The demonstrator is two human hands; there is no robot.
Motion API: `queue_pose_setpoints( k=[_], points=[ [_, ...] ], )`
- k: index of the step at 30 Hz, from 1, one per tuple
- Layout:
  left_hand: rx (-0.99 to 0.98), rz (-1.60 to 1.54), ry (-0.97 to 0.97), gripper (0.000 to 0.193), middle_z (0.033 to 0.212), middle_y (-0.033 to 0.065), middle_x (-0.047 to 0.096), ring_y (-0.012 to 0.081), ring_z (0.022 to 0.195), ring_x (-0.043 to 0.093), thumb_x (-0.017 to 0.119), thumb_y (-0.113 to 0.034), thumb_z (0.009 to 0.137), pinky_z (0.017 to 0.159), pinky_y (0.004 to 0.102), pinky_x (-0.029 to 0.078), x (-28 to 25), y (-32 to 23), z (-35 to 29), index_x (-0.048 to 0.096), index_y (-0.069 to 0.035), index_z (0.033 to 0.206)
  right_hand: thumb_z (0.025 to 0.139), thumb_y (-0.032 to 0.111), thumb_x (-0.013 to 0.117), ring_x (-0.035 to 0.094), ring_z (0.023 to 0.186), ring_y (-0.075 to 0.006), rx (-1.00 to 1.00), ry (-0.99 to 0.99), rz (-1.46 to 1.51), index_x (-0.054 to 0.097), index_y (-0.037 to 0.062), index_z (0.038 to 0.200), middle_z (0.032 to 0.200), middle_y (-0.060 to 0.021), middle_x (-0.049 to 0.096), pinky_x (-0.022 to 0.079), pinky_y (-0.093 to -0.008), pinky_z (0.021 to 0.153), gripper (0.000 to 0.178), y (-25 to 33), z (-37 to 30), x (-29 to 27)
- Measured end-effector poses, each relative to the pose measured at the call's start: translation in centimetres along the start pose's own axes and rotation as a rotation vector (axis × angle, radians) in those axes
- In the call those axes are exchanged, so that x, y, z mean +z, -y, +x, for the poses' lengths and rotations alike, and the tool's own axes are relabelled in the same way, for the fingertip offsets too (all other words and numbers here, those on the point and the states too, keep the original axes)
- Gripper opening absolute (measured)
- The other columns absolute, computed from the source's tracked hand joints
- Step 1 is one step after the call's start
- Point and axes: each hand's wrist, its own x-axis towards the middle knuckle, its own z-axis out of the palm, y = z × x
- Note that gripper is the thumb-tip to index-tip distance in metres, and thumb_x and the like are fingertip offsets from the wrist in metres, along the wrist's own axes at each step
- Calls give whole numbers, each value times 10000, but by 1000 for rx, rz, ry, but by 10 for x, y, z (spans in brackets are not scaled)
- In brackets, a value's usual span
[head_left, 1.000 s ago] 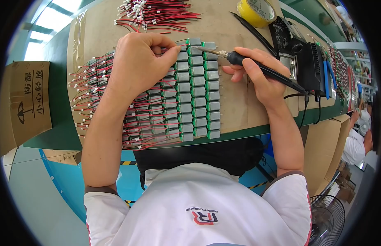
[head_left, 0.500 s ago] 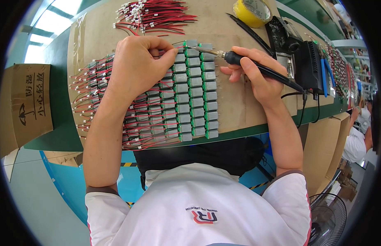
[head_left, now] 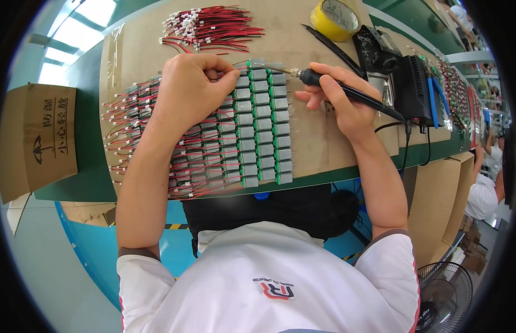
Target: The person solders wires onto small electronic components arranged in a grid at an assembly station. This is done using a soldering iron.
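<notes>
Several rows of small grey motor-like blocks (head_left: 262, 111) with green ends lie side by side in a grid. My left hand (head_left: 199, 91) is over the grid's far side, thumb and forefinger pinched on a thin wire beside the far end of a column; the fingers mostly hide it. My right hand (head_left: 349, 100) grips a soldering iron (head_left: 369, 100) by its black handle. The iron's metal tip points left, at the green end of a far block close to my left fingertips; whether it touches I cannot tell. Red and black wires with white connectors (head_left: 122, 125) trail from the left columns.
Beyond my left hand lies a bundle of loose red and black wires (head_left: 213, 28). Yellow tape (head_left: 334, 21), black tweezers (head_left: 333, 50), a black soldering station (head_left: 412, 91) and blue-handled pliers (head_left: 436, 100) are at the far right. A cardboard box (head_left: 38, 139) stands left.
The whole view has shifted slightly. Both hands keep nearly the same pose, with the iron's tip still by the same far blocks.
</notes>
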Motion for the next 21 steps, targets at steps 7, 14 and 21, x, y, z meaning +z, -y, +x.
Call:
queue_pose_setpoints(
  k=[7, 14, 21],
  points=[
    [72, -4, 110, 243, 819, 17, 712, 71, 745, 620, 813, -116, 891, 667, 239, 486, -24, -7, 1, 755, 17, 1088, 1036, 3, 664, 754, 725, -186, 20, -29, 70, 732, -100, 1257, 993, -162, 755, 691, -374, 779, 253, -2, 1, -1],
    [451, 366, 287, 238, 1314, 132, 665, 356, 1251, 609, 778, -9, 782, 1124, 452, 484, -55, -22, -11, 769, -17, 1020, 1079, 68, 621, 733, 723, -183, -9, -25, 47, 708, -95, 1297, 991, -177, 752, 694, -436, 813, 285, -5, 2, -3],
    [674, 733, 273, 141, 1186, 77, 717, 285, 1257, 607, 809, -47, 773, 1100, 437, 522, -41, -34, -26, 805, -15, 910, 1031, 42, 701, 740, 724, -163, 47, -90, 202, 748, -83, 1234, 930, -136, 758, 695, -375, 744, 243, -4, 2, 0]
  ],
)
